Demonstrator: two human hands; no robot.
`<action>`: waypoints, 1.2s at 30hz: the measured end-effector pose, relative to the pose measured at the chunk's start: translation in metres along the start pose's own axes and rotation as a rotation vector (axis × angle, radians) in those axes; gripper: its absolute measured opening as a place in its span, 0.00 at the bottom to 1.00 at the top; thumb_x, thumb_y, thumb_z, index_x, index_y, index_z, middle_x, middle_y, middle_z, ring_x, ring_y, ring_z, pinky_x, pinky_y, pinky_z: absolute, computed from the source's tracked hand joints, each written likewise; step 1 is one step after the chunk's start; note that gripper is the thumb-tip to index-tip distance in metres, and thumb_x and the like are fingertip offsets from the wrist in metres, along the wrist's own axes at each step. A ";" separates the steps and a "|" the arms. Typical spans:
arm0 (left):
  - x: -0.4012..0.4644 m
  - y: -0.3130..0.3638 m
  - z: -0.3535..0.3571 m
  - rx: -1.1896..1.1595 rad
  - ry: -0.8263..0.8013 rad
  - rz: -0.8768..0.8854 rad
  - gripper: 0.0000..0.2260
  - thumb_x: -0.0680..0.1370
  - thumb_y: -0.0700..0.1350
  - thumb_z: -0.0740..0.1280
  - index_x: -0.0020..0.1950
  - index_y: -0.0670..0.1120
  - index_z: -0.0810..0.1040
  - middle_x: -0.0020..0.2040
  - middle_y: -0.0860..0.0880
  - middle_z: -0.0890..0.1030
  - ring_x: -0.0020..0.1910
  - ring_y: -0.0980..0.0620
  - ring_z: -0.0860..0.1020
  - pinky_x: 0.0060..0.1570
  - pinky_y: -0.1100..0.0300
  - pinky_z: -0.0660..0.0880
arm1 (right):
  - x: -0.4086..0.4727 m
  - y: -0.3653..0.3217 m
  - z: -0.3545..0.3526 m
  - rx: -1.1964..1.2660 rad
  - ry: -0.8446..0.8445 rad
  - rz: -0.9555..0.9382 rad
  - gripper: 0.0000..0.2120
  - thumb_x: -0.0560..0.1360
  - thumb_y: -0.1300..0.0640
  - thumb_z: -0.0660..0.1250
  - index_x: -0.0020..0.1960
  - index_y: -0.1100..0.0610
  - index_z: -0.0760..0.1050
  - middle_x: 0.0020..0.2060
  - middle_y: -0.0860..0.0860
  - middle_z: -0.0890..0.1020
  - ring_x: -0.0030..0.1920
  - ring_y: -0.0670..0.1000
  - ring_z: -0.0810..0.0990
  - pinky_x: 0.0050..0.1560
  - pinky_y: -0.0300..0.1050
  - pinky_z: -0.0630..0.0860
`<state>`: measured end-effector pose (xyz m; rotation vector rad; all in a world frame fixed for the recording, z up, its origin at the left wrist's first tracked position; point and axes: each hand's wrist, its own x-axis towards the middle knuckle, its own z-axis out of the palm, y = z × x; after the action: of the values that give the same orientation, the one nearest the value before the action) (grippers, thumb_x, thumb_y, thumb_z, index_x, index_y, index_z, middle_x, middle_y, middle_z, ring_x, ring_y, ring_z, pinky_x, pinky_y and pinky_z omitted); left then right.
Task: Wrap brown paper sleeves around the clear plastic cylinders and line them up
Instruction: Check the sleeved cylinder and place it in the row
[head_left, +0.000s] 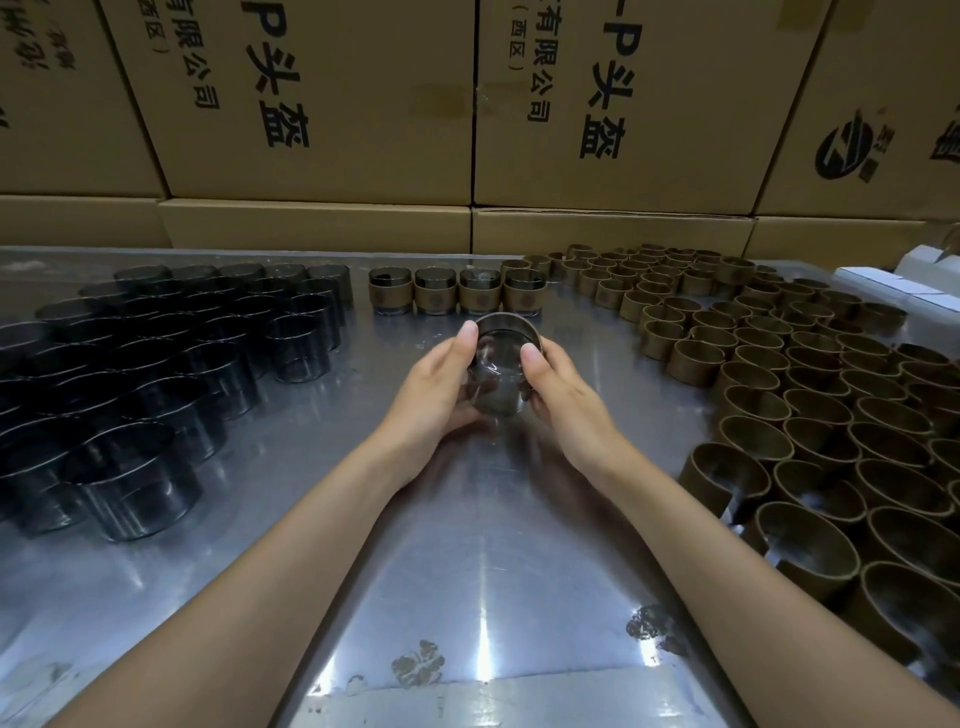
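Observation:
My left hand (441, 387) and my right hand (558, 384) grip one clear plastic cylinder (497, 374) between them above the middle of the metal table (467, 545). A brown paper sleeve (506, 318) rings its far end, with both thumbs pressed near that rim. Behind it stands a row of several sleeved cylinders (457, 291), side by side. Many bare clear cylinders (171, 353) stand packed on the left. Many empty brown sleeves (779, 374) stand on the right.
Large printed cardboard boxes (322, 104) are stacked like a wall along the table's far edge. White flat packs (904, 283) lie at the far right. Worn dark spots (418, 665) mark the table near me.

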<state>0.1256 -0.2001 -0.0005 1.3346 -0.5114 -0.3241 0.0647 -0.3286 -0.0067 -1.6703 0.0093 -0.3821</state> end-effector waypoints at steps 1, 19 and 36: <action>0.000 0.001 0.000 -0.010 0.008 -0.001 0.20 0.75 0.61 0.62 0.57 0.50 0.80 0.51 0.48 0.84 0.51 0.45 0.83 0.48 0.48 0.81 | 0.000 -0.001 0.000 0.012 0.008 0.000 0.16 0.81 0.49 0.56 0.67 0.52 0.68 0.54 0.41 0.78 0.50 0.31 0.78 0.46 0.25 0.72; -0.001 0.010 -0.007 -0.159 -0.018 -0.047 0.18 0.76 0.52 0.66 0.62 0.44 0.78 0.57 0.45 0.82 0.56 0.49 0.81 0.51 0.59 0.79 | 0.001 -0.018 -0.016 0.251 -0.145 0.384 0.32 0.64 0.37 0.67 0.61 0.54 0.75 0.57 0.53 0.82 0.56 0.49 0.82 0.52 0.42 0.75; -0.014 0.016 -0.002 -0.377 -0.386 -0.213 0.37 0.52 0.58 0.83 0.55 0.43 0.82 0.56 0.42 0.82 0.55 0.49 0.82 0.51 0.60 0.79 | -0.004 -0.015 -0.030 0.672 -0.356 0.224 0.32 0.48 0.42 0.84 0.47 0.55 0.85 0.44 0.52 0.85 0.44 0.47 0.84 0.43 0.38 0.80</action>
<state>0.1142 -0.1880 0.0128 0.9603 -0.5946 -0.8237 0.0506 -0.3544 0.0091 -1.0355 -0.1771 0.0889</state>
